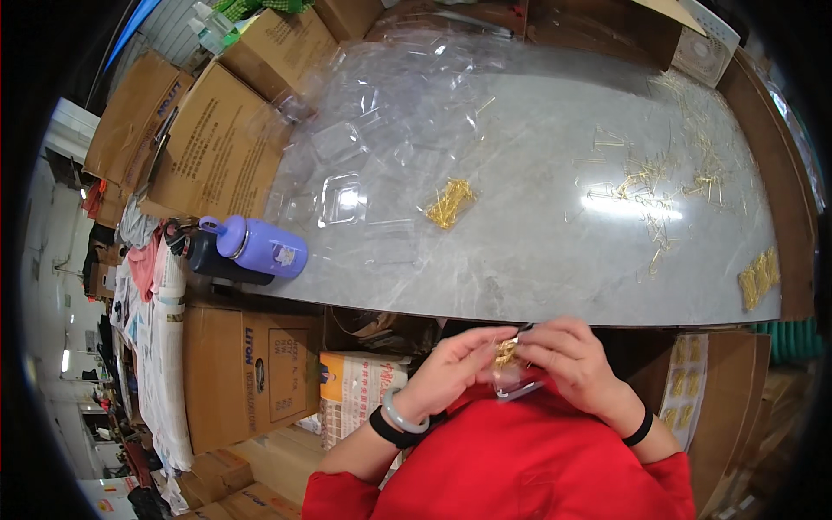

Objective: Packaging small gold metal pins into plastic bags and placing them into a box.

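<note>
My left hand and right hand both pinch a small clear box with gold pieces in it, before my red shirt, near the table. It should be light, thin-walled and slippery (easily dented, I'd judge), best held by its edges.

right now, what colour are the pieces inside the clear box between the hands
The pieces are gold, seen best in the head view.
</note>
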`<state>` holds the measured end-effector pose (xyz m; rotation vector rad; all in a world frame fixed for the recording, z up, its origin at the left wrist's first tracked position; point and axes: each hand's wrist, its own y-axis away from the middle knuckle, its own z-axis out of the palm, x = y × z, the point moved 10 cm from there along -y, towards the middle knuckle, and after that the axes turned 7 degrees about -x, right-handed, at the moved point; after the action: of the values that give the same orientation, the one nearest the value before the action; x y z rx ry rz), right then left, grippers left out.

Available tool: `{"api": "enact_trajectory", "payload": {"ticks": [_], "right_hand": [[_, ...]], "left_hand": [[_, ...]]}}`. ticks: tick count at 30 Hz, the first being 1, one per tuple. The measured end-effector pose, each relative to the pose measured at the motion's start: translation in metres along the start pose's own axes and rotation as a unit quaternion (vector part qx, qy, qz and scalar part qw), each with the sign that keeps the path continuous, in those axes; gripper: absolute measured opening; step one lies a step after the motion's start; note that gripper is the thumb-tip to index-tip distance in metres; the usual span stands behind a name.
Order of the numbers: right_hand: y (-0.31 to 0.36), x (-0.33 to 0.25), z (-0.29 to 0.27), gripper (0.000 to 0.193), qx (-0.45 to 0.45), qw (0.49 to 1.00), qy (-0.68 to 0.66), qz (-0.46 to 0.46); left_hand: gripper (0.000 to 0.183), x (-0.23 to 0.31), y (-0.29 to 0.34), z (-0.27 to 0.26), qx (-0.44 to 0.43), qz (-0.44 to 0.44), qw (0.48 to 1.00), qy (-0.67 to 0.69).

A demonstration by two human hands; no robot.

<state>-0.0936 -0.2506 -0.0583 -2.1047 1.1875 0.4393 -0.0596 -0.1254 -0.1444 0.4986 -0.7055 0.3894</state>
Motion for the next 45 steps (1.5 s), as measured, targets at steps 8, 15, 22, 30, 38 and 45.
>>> {"api": "enact_trajectory", "payload": {"ticks": [8,15,22,30,38,45], "right_hand": [[-0.023,0.046,-0.033,0.034,0.14,0.985,0.077,0.067],[-0.006,0.058,-0.038,0.038,0.171,0.98,0.012,0.104],[0.009,0.062,-0.043,0.034,0.136,0.977,0.012,0.165],[0.015,0.08,-0.057,0.023,0.142,0.959,-0.014,0.245],[0.027,0.103,-0.058,0.024,0.016,0.924,-0.156,0.35],[0.028,0.108,-0.058,0.018,0.015,0.917,-0.144,0.372]], "left_hand": [[0.034,0.076,-0.058,0.012,0.169,0.265,0.799,-0.512],[0.063,0.067,-0.064,0.057,0.079,0.326,0.627,-0.704],[0.057,0.061,-0.063,0.05,0.078,0.323,0.638,-0.695],[0.057,0.059,-0.066,0.051,0.076,0.315,0.636,-0.701],[0.059,0.058,-0.069,0.052,0.069,0.287,0.648,-0.702],[0.061,0.059,-0.073,0.067,0.039,0.292,0.58,-0.759]]}}
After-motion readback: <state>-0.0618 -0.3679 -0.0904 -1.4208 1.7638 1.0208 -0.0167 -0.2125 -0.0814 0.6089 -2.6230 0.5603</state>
